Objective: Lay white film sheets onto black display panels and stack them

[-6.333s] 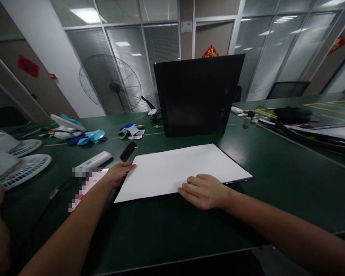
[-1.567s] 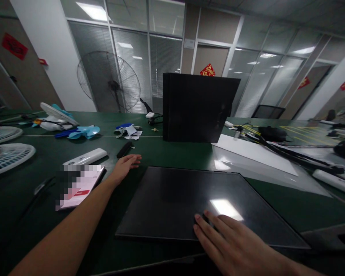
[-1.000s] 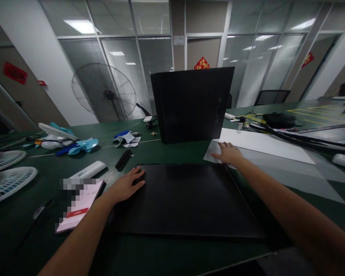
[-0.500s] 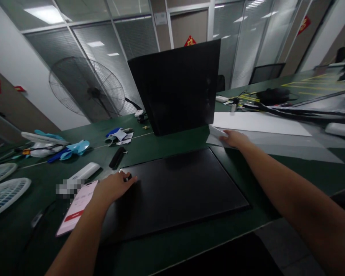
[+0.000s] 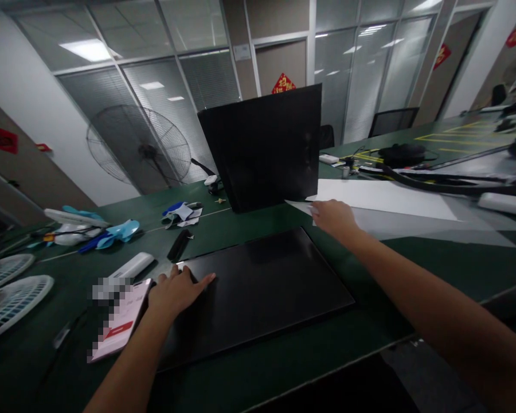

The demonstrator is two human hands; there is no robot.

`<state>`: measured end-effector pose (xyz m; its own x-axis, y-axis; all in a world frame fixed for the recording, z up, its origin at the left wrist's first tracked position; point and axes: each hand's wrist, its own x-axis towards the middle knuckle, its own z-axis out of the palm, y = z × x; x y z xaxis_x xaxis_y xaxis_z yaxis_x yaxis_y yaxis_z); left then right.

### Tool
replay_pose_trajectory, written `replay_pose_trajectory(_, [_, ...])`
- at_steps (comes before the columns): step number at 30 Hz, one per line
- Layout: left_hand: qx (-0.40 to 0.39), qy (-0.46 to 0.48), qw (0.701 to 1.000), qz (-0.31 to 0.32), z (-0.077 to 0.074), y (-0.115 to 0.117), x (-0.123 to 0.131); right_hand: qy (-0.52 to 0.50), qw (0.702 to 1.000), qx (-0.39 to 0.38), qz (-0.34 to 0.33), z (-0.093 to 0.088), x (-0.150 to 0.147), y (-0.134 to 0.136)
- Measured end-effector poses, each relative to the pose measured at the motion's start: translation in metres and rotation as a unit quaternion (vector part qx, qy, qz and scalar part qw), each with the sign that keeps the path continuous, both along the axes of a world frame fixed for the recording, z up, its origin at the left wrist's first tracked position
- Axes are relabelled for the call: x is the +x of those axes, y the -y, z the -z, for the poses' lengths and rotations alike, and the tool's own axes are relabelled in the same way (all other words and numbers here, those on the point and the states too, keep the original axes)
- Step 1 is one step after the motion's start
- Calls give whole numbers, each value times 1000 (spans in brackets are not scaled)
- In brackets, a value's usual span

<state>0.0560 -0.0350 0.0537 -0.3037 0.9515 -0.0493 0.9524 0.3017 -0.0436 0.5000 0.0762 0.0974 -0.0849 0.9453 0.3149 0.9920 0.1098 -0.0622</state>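
A flat black screen panel (image 5: pixel 262 287) lies on the green table in front of me. My left hand (image 5: pixel 175 292) rests at its left end, fingers spread over the edge and thumb stretched across the dark surface. Beyond the panel's far right corner, my right hand (image 5: pixel 333 219) pinches the edge of a thin translucent sheet (image 5: pixel 382 225). That sheet lies partly under or against a white sheet (image 5: pixel 387 196); which one is on top, I cannot tell. The left corner of the translucent sheet pokes out past my fingers, near the foot of an upright black panel (image 5: pixel 266 149).
Left of the panel are a pink-screened phone (image 5: pixel 122 324), a white bar-shaped device (image 5: pixel 131 267) and a small black object (image 5: pixel 179 245). White fan grilles (image 5: pixel 19 304) and blue fan blades (image 5: pixel 122 234) lie farther left. Black cables (image 5: pixel 456 179) run along the right.
My right hand has shifted slightly left, and the translucent sheet's corner now reaches farther left. The fingers of my left hand have flattened and spread on the panel. The view has tilted up.
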Motion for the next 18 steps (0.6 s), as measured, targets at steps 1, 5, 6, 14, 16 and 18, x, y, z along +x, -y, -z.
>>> replay_pose_trajectory(1, [-10, -6, 1000, -4, 0, 0, 2, -1, 999, -7, -32, 1, -15, 8])
replay_pose_trajectory(5, [-15, -20, 999, -20, -3, 0, 8, -5, 983, -62, -173, 13, -76, 54])
replay_pose_trajectory(6, [-11, -23, 999, -26, -3, 0, 9, -9, 972, -86, -220, 16, -89, 68])
replay_pose_trajectory(14, [26, -54, 997, -46, -1, -9, 15, -99, 841, -189, -498, 15, -113, 115])
replay_pose_trajectory(16, [24, -54, 997, -45, 0, -9, 12, -40, 903, -105, -414, 17, -102, 94])
replay_pose_trajectory(18, [20, -51, 998, -39, 0, -9, 9, 37, 948, -66, -308, 19, -89, 72])
